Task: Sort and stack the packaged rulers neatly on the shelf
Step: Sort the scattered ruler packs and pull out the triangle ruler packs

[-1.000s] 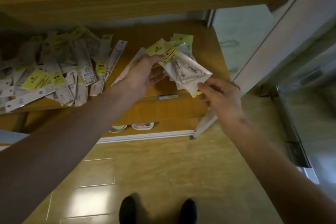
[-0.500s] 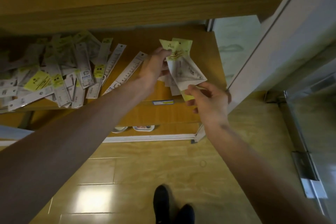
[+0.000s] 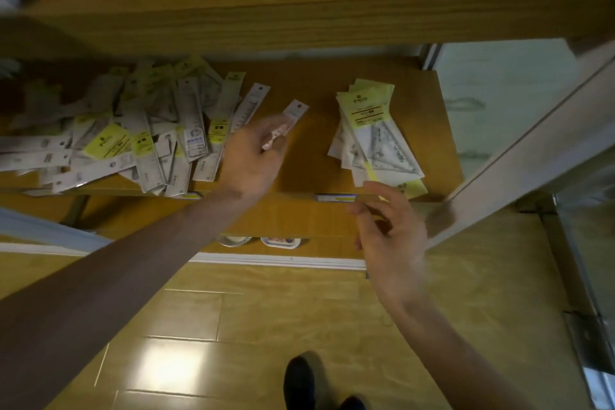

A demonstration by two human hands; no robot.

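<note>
A loose heap of packaged rulers (image 3: 143,140) covers the left half of the wooden shelf (image 3: 316,156). Near the shelf's right end lies a small stack of packaged triangle rulers (image 3: 376,140) with yellow header cards. One straight ruler pack (image 3: 294,111) lies slanted between the heap and the stack. My left hand (image 3: 256,156) is on its lower part, fingers curled around it, though the hand is blurred. My right hand (image 3: 389,230) hovers just in front of the shelf edge below the triangle stack, fingers apart and holding nothing.
An upper shelf board (image 3: 299,20) overhangs the work area. A white slanted frame (image 3: 532,150) stands close on the right. A small label (image 3: 336,198) is on the shelf's front edge. Small items (image 3: 279,241) sit on a lower level. My shoe (image 3: 306,379) is on the tiled floor.
Both hands let go of the triangle ruler pack, which now lies on the right stack. My left hand moved left onto the straight ruler pack. My right hand drew back toward me.
</note>
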